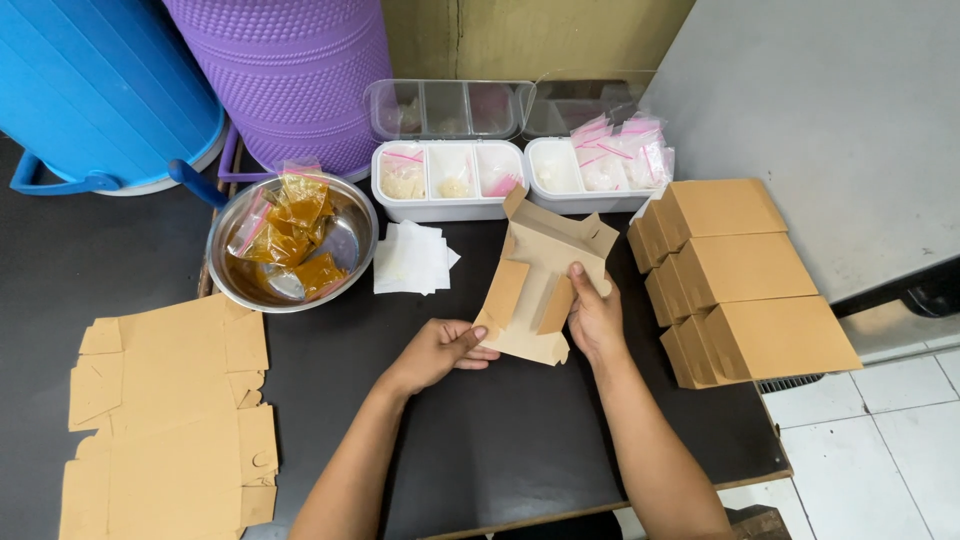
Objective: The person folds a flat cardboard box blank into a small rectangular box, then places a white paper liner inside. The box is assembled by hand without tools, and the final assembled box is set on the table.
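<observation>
A dark table [520, 440] fills the middle of the frame. At lower left a stack of flat brown cardboard blanks [170, 420] lies on it. Above that sits a steel bowl [350, 240], with white paper squares [410, 258] just right of it. Two white divided trays [430, 208] stand along the upper centre edge. At right, folded brown boxes [745, 275] sit in what seem to be three stacked rows.

The half-folded box [540, 285] was plain tan card, as were the flat blanks [170, 420] at the black table's [480, 440] left edge. The bowl [345, 250] was silvery steel holding amber sachets [295, 225]. Purple dotted bin [290, 70]; blue ribbed tub [100, 90].
</observation>
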